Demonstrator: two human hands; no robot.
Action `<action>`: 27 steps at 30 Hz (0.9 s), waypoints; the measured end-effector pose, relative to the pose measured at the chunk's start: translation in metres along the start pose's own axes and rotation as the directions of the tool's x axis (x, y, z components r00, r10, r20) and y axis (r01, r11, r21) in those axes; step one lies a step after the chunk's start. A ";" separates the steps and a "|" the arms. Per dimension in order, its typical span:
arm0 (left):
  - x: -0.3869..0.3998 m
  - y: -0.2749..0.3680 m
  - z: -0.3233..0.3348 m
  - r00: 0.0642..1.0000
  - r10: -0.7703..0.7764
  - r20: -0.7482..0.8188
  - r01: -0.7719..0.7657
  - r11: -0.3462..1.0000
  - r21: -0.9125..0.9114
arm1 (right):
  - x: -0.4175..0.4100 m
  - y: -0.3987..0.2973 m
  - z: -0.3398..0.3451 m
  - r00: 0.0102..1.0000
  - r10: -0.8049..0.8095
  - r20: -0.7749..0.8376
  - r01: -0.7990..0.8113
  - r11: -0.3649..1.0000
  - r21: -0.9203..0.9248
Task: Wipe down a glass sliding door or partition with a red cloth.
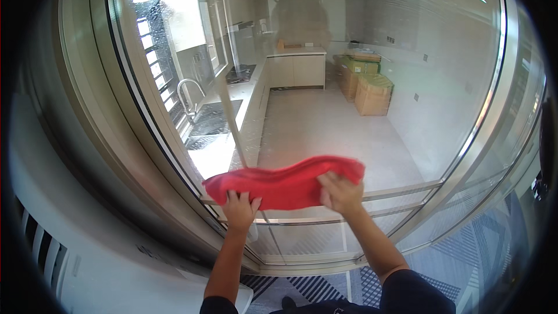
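Note:
A folded red cloth (pixel 283 185) stretches sideways between my two hands, in front of a glass door panel (pixel 331 131) with wet-looking streaks and drops. My left hand (pixel 238 211) grips the cloth's lower left part, fingers bent over its edge. At the right end, my right hand (pixel 342 192) holds the cloth, slightly blurred. Whether the cloth touches the glass, I cannot tell. Metal crossbars (pixel 401 192) run over the panel behind and to the right of the cloth.
Metal door frames (pixel 473 139) stand at both sides. A white appliance-like body (pixel 109 266) is at lower left. Behind the glass are a counter with a sink (pixel 213 117), a faucet (pixel 187 96) and cardboard boxes (pixel 372 98). Patterned flooring (pixel 305 288) lies below me.

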State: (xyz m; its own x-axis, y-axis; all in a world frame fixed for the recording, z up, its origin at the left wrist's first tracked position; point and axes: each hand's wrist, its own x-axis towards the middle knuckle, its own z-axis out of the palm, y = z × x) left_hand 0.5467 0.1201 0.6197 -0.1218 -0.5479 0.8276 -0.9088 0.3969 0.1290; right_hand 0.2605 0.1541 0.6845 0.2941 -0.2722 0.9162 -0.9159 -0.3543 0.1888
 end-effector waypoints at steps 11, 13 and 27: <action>0.085 0.247 0.028 0.911 0.373 -0.176 -0.347 0.924 0.158 | -0.092 0.204 -0.081 0.949 0.234 -0.210 -0.286 0.922 -0.261; 0.071 0.280 0.049 0.909 0.408 -0.084 -0.398 0.910 0.114 | -0.140 0.226 -0.083 0.929 0.294 -0.224 -0.349 0.897 -0.272; -0.002 0.254 0.076 0.941 0.269 0.206 -0.253 0.962 -0.102 | -0.196 0.169 -0.063 0.813 0.582 0.009 -0.582 0.813 0.018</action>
State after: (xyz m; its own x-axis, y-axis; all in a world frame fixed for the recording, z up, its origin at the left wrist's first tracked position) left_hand 0.2854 0.1663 0.6098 -0.4416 -0.5606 0.7005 -0.8026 0.5958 -0.0292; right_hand 0.0309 0.2044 0.5591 -0.2914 -0.4354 0.8517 -0.9109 -0.1455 -0.3860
